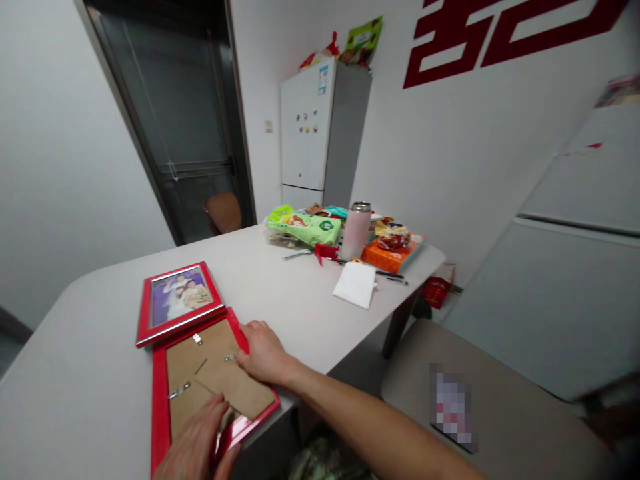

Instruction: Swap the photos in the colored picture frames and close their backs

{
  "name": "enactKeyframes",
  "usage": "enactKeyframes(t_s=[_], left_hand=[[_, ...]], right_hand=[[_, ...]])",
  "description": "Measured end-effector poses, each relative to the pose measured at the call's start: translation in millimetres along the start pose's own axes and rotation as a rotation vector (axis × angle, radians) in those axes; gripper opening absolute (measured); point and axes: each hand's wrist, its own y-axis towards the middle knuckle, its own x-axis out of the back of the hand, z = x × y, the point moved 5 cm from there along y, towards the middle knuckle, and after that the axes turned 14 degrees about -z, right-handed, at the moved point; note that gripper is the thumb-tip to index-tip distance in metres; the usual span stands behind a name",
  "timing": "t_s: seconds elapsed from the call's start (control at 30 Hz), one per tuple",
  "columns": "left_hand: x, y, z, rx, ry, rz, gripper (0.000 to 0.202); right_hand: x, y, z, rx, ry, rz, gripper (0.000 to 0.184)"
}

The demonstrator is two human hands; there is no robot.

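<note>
A red picture frame [161,407] lies face down near the table's front edge, its brown backing board [220,353] upward. Small metal clips [179,391] sit along the edges of the board. My right hand [263,353] grips the frame's right side, fingers over the rim and thumb by a clip. At the near end, my left hand [197,440] bends its fingers over the board and rim, the thumb lower down by the outer edge. A shiny strip shows beside the left hand. Touching the far end is a second red frame [145,310], face up with a photo in it.
Farther along the white table [100,393] stand a pink bottle [357,230], a green packet [315,229], an orange box [390,257] and a folded white tissue [356,283]. Pens lie beside them. A chair seat [415,387] with a blurred-out item is at right.
</note>
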Motion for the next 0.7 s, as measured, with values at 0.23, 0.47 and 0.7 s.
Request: enactKeyframes(t_s=[0.23, 0.47, 0.7], left_hand=[[28.8, -31, 44, 0.516, 0.130, 0.005, 0.043], [25.8, -32, 46, 0.755, -0.025, 0.022, 0.052], [23.7, -24, 45, 0.780, -0.034, 0.078, 0.054]], right_hand=[[0, -4, 6, 0.143, 0.049, 0.072, 0.032], [-13, 10, 18, 0.183, -0.036, 0.202, 0.033], [-20, 10, 20, 0.183, -0.112, 0.159, 0.030]])
